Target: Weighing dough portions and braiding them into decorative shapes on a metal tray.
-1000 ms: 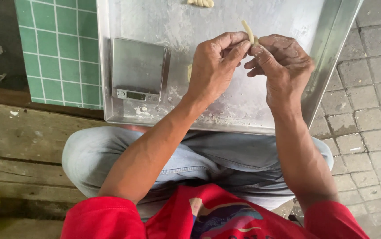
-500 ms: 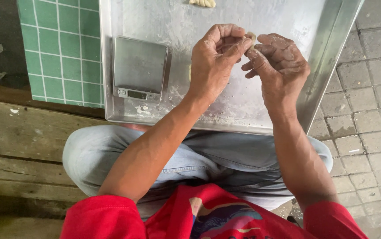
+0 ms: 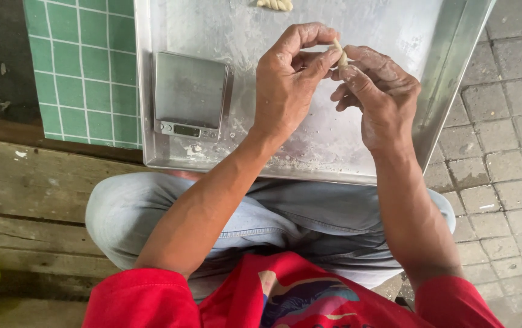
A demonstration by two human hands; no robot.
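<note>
Pinching a small strip of dough (image 3: pixel 340 53) between them, the left hand (image 3: pixel 290 85) and right hand (image 3: pixel 377 92) hide most of it; their fingers are closed on it. Beyond the fingers, a twisted dough piece (image 3: pixel 276 4) is cut off by the frame. Below lies a floury metal tray (image 3: pixel 394 24), holding a small scale (image 3: pixel 189 94) left of the fingers.

I see a small metal scale (image 3: pixel 189 94) on the floured tray (image 3: pixel 394 24), a twisted dough piece (image 3: pixel 275 4) at its far edge, green tiles (image 3: pixel 82 67) alongside.
</note>
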